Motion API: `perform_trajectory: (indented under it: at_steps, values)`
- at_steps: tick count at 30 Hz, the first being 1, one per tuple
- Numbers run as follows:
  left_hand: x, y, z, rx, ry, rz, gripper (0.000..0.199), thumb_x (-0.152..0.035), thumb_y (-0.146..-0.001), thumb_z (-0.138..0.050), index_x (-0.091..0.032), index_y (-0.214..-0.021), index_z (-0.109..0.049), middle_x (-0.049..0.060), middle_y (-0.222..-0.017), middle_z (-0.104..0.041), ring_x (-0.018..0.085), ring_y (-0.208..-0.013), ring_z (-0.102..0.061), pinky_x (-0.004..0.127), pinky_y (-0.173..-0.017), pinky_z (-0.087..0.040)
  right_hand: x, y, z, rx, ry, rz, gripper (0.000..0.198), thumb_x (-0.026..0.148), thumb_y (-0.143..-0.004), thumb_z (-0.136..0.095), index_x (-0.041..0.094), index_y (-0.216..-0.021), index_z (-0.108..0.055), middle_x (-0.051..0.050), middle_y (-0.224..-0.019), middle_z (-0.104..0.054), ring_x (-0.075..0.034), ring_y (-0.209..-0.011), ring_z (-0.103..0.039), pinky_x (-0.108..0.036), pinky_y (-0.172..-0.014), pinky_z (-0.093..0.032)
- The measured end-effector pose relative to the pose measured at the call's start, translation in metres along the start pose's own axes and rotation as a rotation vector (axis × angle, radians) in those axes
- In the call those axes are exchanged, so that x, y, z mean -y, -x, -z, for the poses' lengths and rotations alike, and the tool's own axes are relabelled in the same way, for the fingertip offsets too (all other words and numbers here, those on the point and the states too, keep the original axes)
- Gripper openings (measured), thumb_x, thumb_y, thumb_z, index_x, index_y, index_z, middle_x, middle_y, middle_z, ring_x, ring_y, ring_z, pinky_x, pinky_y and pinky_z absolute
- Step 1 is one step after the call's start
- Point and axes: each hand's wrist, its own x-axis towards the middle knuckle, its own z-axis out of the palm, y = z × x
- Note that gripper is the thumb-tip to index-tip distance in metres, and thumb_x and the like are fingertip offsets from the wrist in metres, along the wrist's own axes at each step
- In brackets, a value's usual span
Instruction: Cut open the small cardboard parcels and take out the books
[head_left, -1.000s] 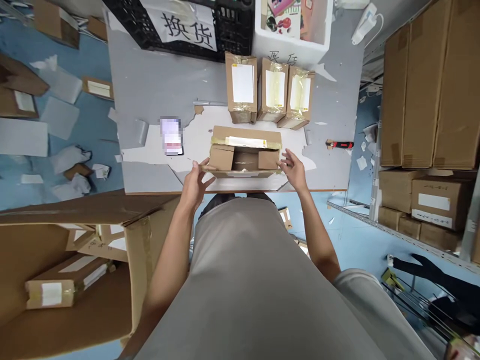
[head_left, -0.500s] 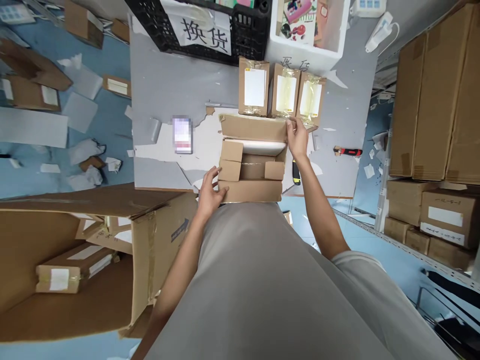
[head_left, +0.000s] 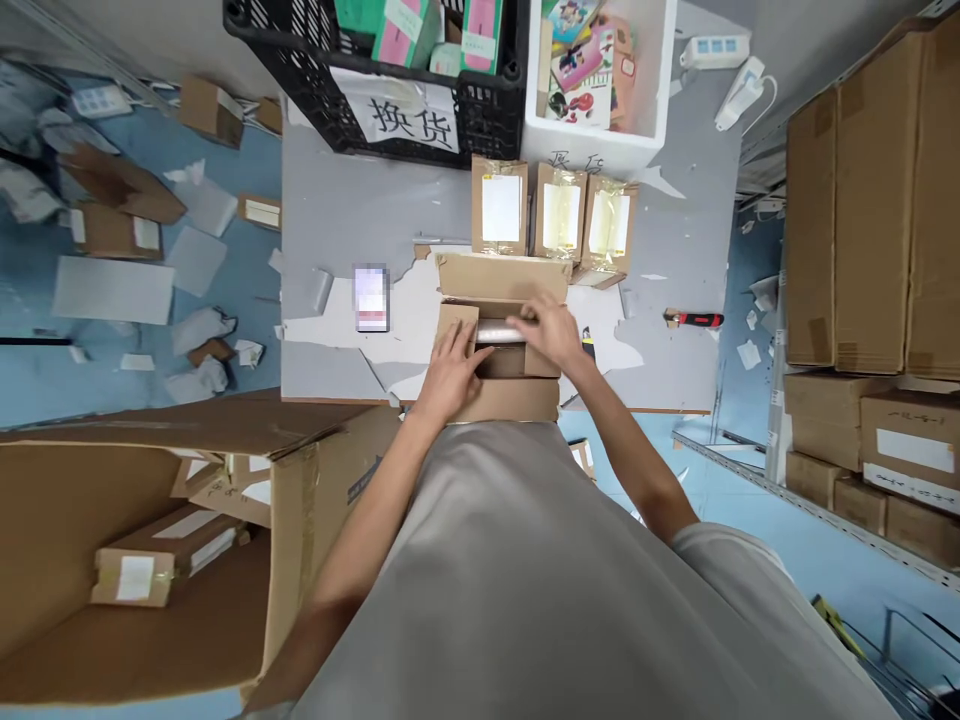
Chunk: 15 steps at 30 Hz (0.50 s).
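An open cardboard box (head_left: 506, 400) stands at the table's front edge, its back and front flaps folded outward. Inside lies a whitish wrapped item (head_left: 499, 332), partly covered by my hands and the side flaps. My left hand (head_left: 450, 378) rests over the left side flap, fingers stretched and thumb reaching across the opening. Above the right side flap, my right hand (head_left: 553, 330) is bent with its fingers apart, fingertips at the wrapped item's right end. Whether they touch it I cannot tell. A yellow-and-black tool (head_left: 588, 344) lies just right of the box.
Three taped cartons (head_left: 559, 210) stand behind the box, before a black crate (head_left: 491, 115) and a white foam bin (head_left: 592, 145). A phone (head_left: 371, 298) lies left, a red-and-black cutter (head_left: 694, 319) right. A large open carton (head_left: 300, 550) stands at lower left.
My right hand has left the back flap and come down to the opening. My left hand has moved from the front left corner onto the left side flap. The whole view has shifted.
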Motion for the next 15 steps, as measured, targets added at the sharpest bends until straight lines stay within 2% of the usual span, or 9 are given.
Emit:
perform_trajectory:
  at_steps: [3,6,10,15]
  values:
    - [0.003,0.008,0.008,-0.074,0.050,0.038,0.064,-0.014,-0.086,-0.071,-0.024,-0.149,-0.081,0.014,-0.189,-0.044,0.046,-0.179,-0.034,0.074,-0.144,-0.035,0.025,0.014,-0.015,0.183,0.247,0.134,0.029,0.027,-0.116,-0.068,0.017,-0.142,-0.075,-0.021,-0.145,-0.075,-0.034,-0.129,-0.071,-0.044,-0.112,-0.055]
    - [0.008,0.023,0.022,-0.195,0.086,0.092,0.060,-0.020,-0.093,-0.065,-0.024,-0.152,-0.078,0.015,-0.183,-0.052,0.041,-0.170,-0.051,0.065,-0.142,-0.043,0.046,0.012,-0.025,0.253,0.403,0.128,0.040,0.007,-0.116,-0.050,0.015,-0.146,-0.074,-0.023,-0.145,-0.076,-0.032,-0.131,-0.071,-0.042,-0.112,-0.054]
    - [0.017,0.030,0.041,-0.366,0.142,0.233,0.060,-0.024,-0.098,-0.060,-0.024,-0.155,-0.075,0.016,-0.171,-0.064,0.037,-0.153,-0.068,0.056,-0.133,-0.054,0.070,0.003,-0.015,0.317,0.440,0.133,0.040,0.005,-0.117,-0.044,0.011,-0.139,-0.077,-0.023,-0.144,-0.077,-0.032,-0.132,-0.072,-0.040,-0.107,-0.055]
    - [0.031,0.023,0.054,-0.441,0.270,0.247,0.055,-0.030,-0.096,-0.062,-0.025,-0.148,-0.078,0.015,-0.158,-0.074,0.037,-0.147,-0.071,0.056,-0.127,-0.060,0.090,0.025,0.032,0.181,0.386,0.152,0.045,0.010,-0.117,-0.042,0.016,-0.147,-0.075,-0.019,-0.148,-0.079,-0.033,-0.134,-0.072,-0.043,-0.110,-0.057]
